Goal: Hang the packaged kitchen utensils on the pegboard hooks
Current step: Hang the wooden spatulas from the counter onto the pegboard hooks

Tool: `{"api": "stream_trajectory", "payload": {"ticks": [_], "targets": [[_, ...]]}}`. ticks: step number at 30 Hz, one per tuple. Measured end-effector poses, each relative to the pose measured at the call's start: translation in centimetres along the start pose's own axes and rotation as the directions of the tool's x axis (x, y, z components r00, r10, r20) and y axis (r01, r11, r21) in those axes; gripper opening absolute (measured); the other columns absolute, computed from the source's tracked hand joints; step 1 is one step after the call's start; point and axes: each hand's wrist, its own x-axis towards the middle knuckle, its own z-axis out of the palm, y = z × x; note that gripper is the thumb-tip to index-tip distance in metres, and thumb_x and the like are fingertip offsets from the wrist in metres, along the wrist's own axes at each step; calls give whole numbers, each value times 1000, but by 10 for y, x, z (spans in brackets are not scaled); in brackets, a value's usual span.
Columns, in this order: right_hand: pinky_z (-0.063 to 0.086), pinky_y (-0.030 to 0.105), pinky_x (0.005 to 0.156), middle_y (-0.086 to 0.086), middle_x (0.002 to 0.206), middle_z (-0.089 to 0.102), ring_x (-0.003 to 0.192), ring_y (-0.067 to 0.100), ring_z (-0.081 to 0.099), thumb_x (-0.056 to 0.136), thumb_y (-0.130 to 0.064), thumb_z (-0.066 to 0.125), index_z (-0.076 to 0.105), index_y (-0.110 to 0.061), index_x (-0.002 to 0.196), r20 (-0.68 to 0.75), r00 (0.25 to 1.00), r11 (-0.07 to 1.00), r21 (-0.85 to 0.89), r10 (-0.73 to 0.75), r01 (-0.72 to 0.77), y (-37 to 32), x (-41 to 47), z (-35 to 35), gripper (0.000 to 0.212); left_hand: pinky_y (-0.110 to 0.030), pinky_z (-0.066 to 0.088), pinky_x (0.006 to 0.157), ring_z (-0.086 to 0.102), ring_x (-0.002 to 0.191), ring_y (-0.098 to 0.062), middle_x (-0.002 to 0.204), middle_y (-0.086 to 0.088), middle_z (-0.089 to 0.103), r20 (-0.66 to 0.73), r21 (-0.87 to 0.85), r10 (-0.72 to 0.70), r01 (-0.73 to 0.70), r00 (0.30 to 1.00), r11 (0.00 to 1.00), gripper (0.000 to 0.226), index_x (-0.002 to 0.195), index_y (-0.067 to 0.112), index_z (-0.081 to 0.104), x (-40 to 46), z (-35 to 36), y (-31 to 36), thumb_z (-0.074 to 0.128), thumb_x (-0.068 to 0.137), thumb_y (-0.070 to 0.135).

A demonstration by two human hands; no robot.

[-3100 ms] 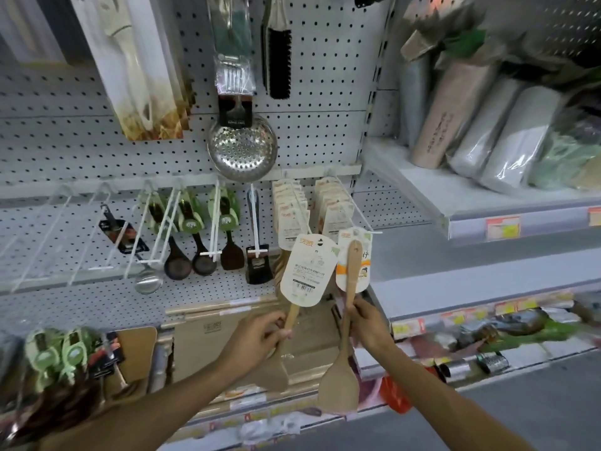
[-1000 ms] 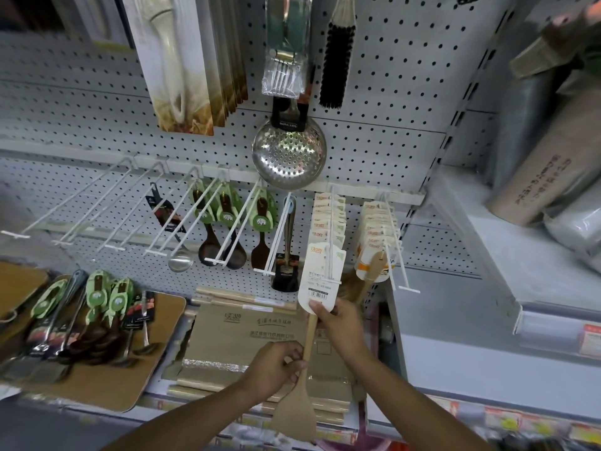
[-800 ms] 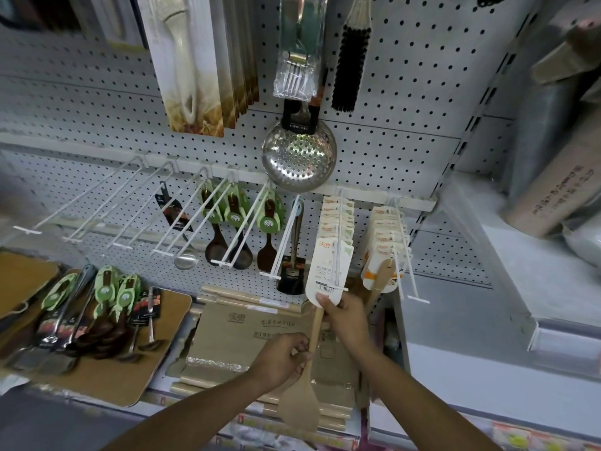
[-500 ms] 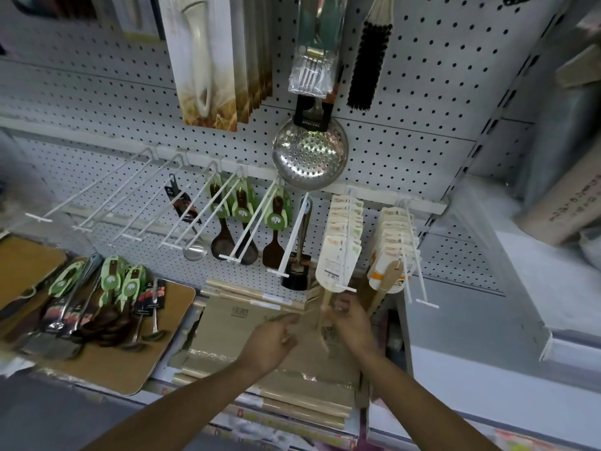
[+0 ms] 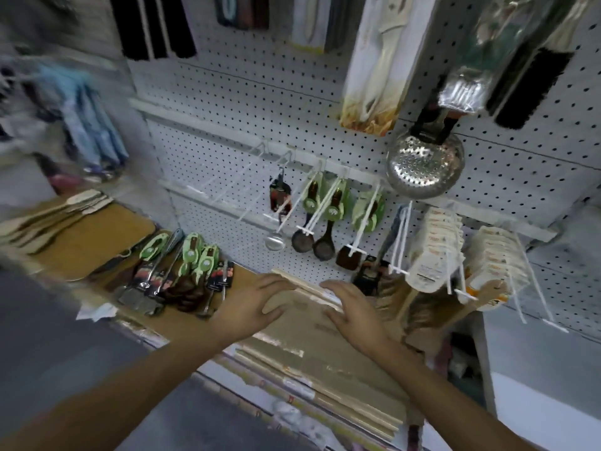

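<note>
Your left hand [image 5: 260,304] and right hand [image 5: 354,309] hover empty, fingers spread; packaged spatulas [image 5: 435,252] crowd the hooks [image 5: 398,270] just right of them.

Blue hanging goods [image 5: 94,131] at left are blurred beyond telling.

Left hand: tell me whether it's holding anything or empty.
Empty. The left hand is spread with fingers straight over the flat packs on the shelf, nothing gripped in it.

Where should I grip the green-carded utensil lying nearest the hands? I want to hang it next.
Pinch the green-carded dark utensil by its card end, from above with the left hand. It lies flat in a pile, card toward the pegboard, where the hanging hole presumably is.
</note>
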Motion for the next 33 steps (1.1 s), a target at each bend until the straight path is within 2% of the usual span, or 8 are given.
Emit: {"api": "stream_trajectory", "payload": {"ticks": [6,9,11,16,19,21,28,33], "targets": [[41,26,100,-7,135,55,125,12,47,94,-32,61,53,-22,136,7,989,988,-29,-150,150,-103,52,60,44,-32,47,103,51,126,-8,134,12,59,-24,126,0,3,1000,992,47,134,29,58,-69,-95,-75,66,91,44],[38,22,101,-8,136,54,125,8,43,95,-38,59,51,-24,137,16,982,981,-38,-189,190,-162,79,87,45,-31,44,108,47,131,-8,137,15,56,-28,174,-35,39,999,984,51,138,34,53,-104,-141,-111,65,91,47],[34,19,99,-8,138,53,125,8,43,94,-45,55,50,-24,138,35,973,973,-42,-227,228,-201,97,102,49,-31,45,107,49,130,-10,137,13,57,-34,211,-39,46,999,976,50,138,32,54,-129,-171,-135,62,92,51],[41,29,98,-7,142,51,129,11,44,91,-61,39,47,-27,140,67,945,944,-50,-321,325,-282,140,142,60,-34,46,105,51,129,-11,134,12,59,-97,239,-109,129,989,962,50,135,29,57,-191,-237,-186,60,92,54],[42,34,104,-9,144,48,132,10,42,91,-63,38,44,-31,141,105,923,924,-59,-371,378,-318,165,165,60,-34,46,106,49,132,-9,138,13,56,-123,221,-179,203,976,954,53,137,32,54,-223,-267,-213,60,92,58],[40,34,107,-9,144,48,133,10,41,92,-60,45,44,-30,142,125,906,910,-41,-405,412,-340,181,179,58,-35,46,107,47,134,-9,142,13,53,-117,220,-217,238,969,946,55,140,34,51,-240,-283,-229,60,91,60],[28,22,107,-11,145,46,133,7,40,94,-51,55,40,-31,144,207,845,863,-10,-493,506,-396,252,237,56,-29,44,106,49,130,-9,141,12,52,-136,195,-307,329,942,924,53,142,35,47,-278,-321,-294,57,95,56],[36,30,108,-10,146,46,134,7,41,93,-55,51,40,-31,144,235,822,849,24,-518,528,-426,319,283,57,-30,43,108,47,132,-9,142,11,52,-137,201,-381,402,914,893,54,141,32,50,-284,-345,-366,59,93,55]]}}
